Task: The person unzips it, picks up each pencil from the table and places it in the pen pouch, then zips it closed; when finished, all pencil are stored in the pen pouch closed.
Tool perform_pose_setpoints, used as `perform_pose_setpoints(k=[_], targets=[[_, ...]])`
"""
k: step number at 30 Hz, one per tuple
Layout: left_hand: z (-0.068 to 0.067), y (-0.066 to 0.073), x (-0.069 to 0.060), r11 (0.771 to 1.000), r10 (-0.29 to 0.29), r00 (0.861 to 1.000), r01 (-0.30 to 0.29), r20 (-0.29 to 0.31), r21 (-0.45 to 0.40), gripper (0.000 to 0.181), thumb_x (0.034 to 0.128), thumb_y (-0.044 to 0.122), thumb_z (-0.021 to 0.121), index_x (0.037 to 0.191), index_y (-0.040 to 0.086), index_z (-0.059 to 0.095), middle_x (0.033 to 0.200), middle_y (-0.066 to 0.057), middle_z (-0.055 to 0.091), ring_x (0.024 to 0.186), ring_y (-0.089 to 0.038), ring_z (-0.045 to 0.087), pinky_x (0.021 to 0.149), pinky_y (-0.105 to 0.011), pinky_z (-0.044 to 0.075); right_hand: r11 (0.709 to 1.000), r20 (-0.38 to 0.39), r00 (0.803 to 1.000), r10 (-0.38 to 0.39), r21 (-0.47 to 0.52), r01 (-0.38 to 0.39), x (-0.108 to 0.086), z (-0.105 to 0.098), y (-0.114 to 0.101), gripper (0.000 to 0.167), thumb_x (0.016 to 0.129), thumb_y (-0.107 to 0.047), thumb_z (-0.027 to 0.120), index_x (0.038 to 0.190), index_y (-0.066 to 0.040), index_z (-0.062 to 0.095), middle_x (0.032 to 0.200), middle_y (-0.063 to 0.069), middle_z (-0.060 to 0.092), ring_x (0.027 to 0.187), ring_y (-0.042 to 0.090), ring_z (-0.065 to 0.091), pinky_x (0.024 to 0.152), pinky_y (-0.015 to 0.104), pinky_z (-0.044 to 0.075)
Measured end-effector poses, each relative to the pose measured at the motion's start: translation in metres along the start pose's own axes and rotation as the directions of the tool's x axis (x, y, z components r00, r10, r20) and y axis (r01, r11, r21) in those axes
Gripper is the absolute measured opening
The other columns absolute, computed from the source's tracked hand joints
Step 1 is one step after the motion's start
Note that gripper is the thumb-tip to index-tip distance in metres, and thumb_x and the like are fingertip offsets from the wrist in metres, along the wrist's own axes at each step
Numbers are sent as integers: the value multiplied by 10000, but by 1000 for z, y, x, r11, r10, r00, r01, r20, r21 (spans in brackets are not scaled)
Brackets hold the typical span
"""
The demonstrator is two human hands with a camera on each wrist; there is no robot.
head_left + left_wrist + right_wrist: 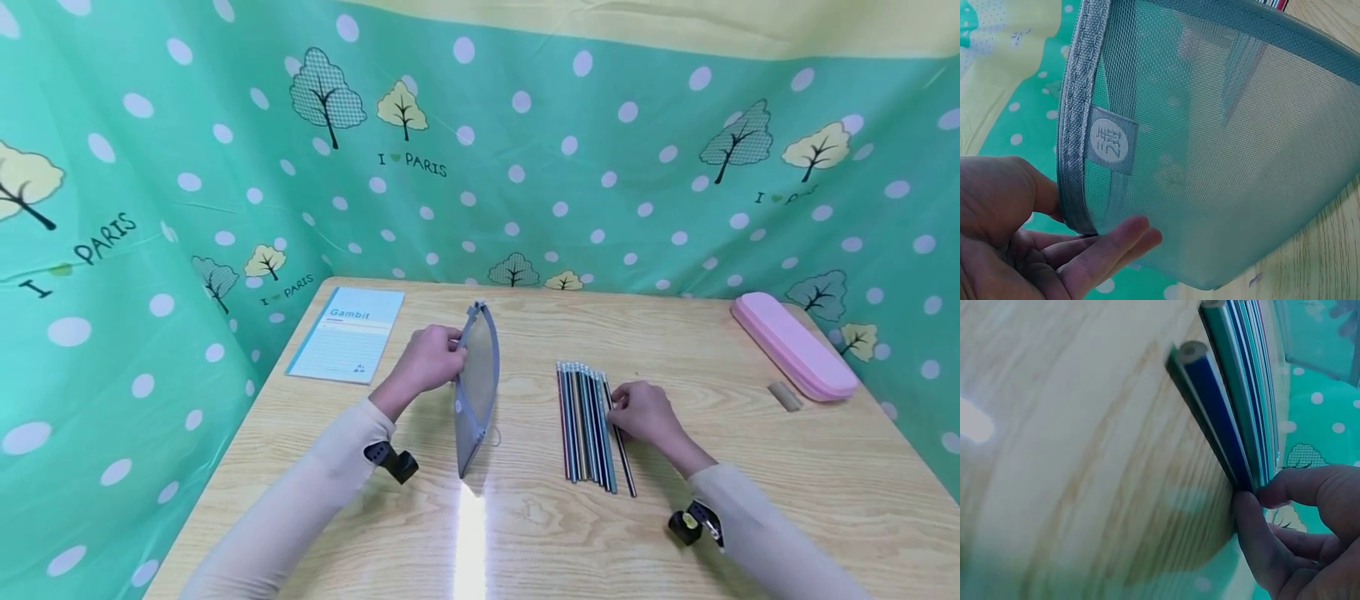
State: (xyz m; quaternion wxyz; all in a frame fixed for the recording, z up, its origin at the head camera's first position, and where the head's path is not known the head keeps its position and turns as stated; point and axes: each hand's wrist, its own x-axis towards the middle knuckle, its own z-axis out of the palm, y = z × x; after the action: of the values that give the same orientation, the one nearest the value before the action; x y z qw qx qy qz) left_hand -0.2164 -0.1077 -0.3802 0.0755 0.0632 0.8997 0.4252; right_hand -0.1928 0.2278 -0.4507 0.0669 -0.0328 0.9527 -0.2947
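My left hand pinches the edge of a grey mesh zip pouch, which stands upright on the table. In the left wrist view the pouch shows a small sewn label beside the fingers. Several pencils lie side by side right of the pouch, eraser ends toward the back. My right hand pinches the rightmost pencil, which lies slightly angled from the row. In the right wrist view, thumb and finger meet on that dark pencil, close against the others.
A light blue notebook lies at the back left of the wooden table. At the right are a pink case and a small brownish block. A green patterned curtain hangs behind the table.
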Motion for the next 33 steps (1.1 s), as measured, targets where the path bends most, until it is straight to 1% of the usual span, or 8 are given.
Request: perform_pose_setpoints(k=[6,12,15,18,22,26,29,33], targets=[[1,0,0,1000,-23,1000,23,8,-13,436,985,64,551,1394,-86,581,1214,-270,709,846,-269,769,653,-283,649,999,-53,998,-17,-52,14,1,4,4,275,807,-19,757,1026,137,700,768,96,681,563,145,603,523,272,549],[0,-2,1,997,-52,998,54,27,-47,432,999,75,530,1396,-90,575,1213,-282,704,842,-287,771,665,-303,658,998,-34,999,-18,-66,16,2,3,3,310,805,-9,774,1064,143,696,846,141,703,618,166,627,519,282,568],[1,-4,1,997,-57,997,59,44,-49,381,1014,89,500,1324,-91,627,1108,-266,727,772,-267,761,677,-344,665,994,-44,998,-48,-97,43,4,3,3,293,798,-22,773,1036,136,707,839,142,707,660,191,635,556,313,570],[1,-6,1,998,-55,997,57,56,-30,322,1030,105,471,1179,-90,680,955,-222,721,679,-209,728,682,-386,667,995,-54,997,-48,-93,43,4,2,5,285,803,-42,771,1026,126,715,819,124,706,660,192,631,576,323,559],[2,-9,1,998,-52,997,54,60,-26,293,1038,109,458,1058,-81,680,900,-220,705,648,-194,715,683,-413,665,1000,-31,999,12,5,-12,5,-1,8,310,841,-35,754,1089,142,699,845,142,715,587,148,639,537,285,572],[3,-9,0,997,-56,996,58,63,-40,295,1040,114,457,1054,-77,681,941,-236,709,666,-205,723,680,-402,665,984,-6,998,69,162,-67,6,-6,6,330,890,-15,698,1172,153,666,950,202,721,601,145,675,550,275,612],[3,-10,-1,996,-61,996,65,69,-58,308,1044,120,461,1124,-81,681,1013,-249,712,701,-221,735,665,-354,661,948,7,997,80,309,-79,4,-12,0,361,925,-5,648,1239,171,620,1043,242,690,665,186,711,607,310,649],[5,-12,-3,992,-71,995,78,73,-98,385,1045,129,477,1330,-90,614,1173,-279,699,762,-261,755,669,-319,660,866,23,997,78,495,-79,5,-18,-14,436,957,-8,623,1330,199,540,1107,228,630,784,171,708,696,315,665]])
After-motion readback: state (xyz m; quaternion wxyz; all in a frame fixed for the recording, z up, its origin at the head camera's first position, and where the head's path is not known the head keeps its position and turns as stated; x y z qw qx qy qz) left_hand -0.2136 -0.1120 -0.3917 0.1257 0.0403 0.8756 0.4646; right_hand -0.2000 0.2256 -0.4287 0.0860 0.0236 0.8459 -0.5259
